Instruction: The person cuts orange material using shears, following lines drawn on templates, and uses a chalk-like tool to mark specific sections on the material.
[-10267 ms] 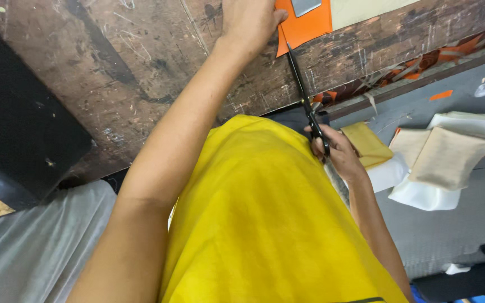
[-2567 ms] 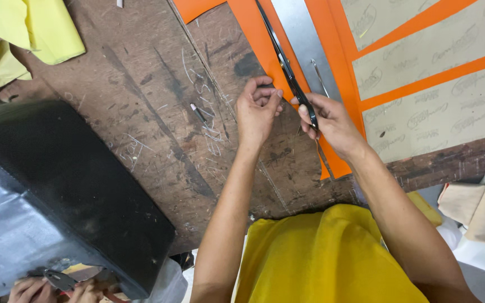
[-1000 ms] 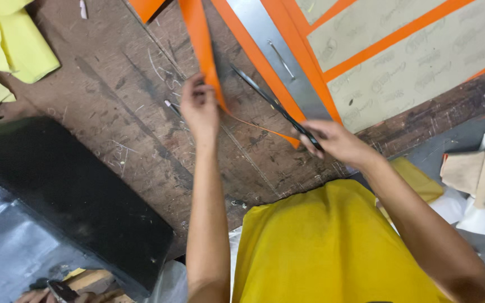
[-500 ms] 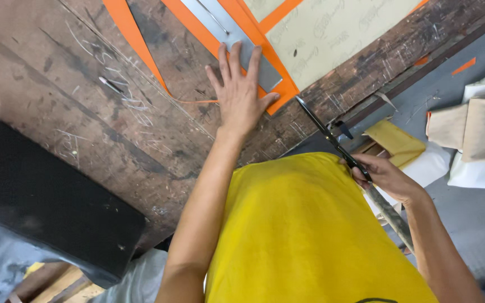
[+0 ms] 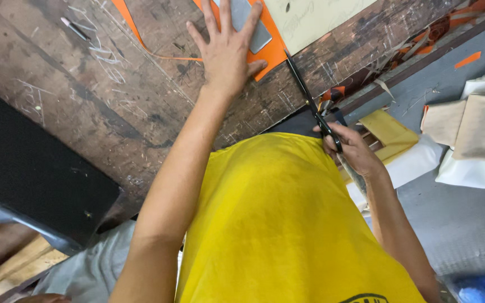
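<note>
Your left hand (image 5: 228,53) lies flat with fingers spread, pinning the orange sheet (image 5: 270,47) and grey metal ruler (image 5: 248,22) to the scarred wooden surface (image 5: 113,95), while your right hand (image 5: 352,148) is closed around black scissors (image 5: 312,106), tip at the sheet's near edge.

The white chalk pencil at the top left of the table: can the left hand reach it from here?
Probably yes. The left hand lies flat on the orange sheet, and only bare wooden table separates it from the chalk pencil.

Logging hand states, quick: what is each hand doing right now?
Left hand: open, fingers spread, pressed flat on the orange sheet and metal ruler.
Right hand: closed, holding black scissors.
</note>
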